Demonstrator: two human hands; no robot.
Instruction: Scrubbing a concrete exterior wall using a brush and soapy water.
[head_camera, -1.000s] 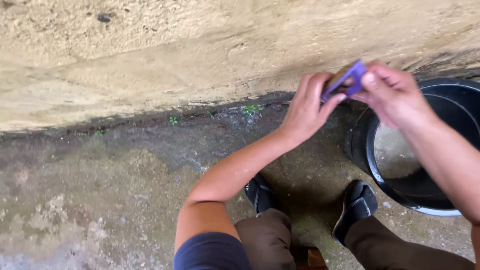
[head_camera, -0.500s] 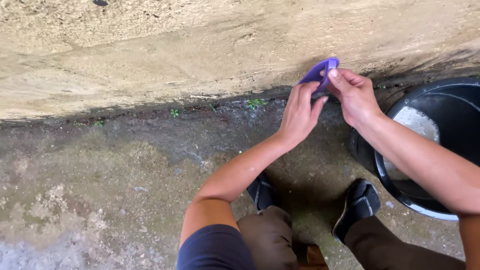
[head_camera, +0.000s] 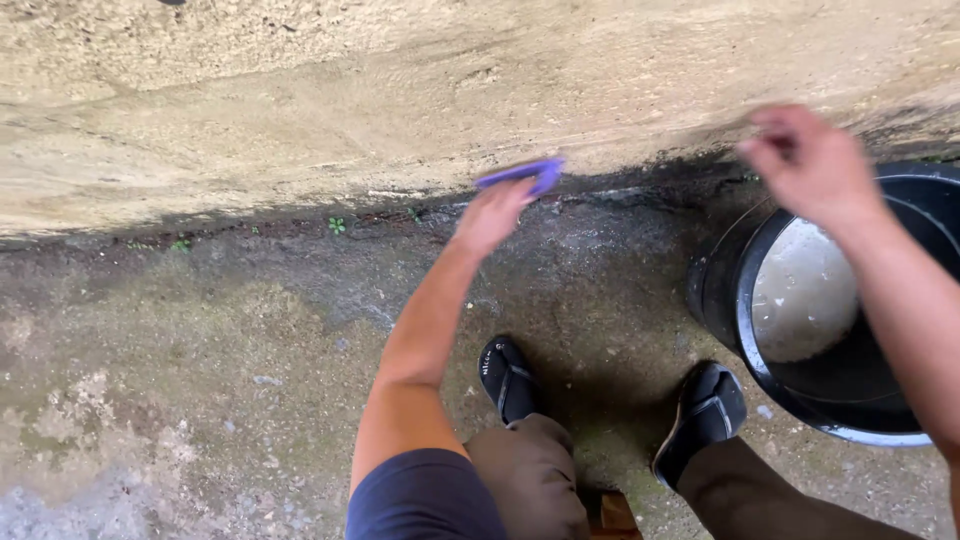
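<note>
- Purple scrub brush (head_camera: 522, 174), a flat plastic oval, now sits in the left hand (head_camera: 492, 215) alone; a second ago both hands held it together near the bucket.
- It has shifted leftward and presses against the foot of the rough, sandy-beige plastered wall (head_camera: 300, 110), which suggests scrubbing is starting.
- Left fingers are clamped on the brush's lower edge, arm stretched forward.
- Cracked, damp concrete floor (head_camera: 150, 360) runs below, with tiny green weeds (head_camera: 337, 226) along the dark wall joint.
- Black sandals (head_camera: 508, 378) rest on the floor.
- Right hand (head_camera: 810, 165), blurred, hangs free and loosely curled above a round black plastic bucket (head_camera: 850, 425) holding cloudy water.
</note>
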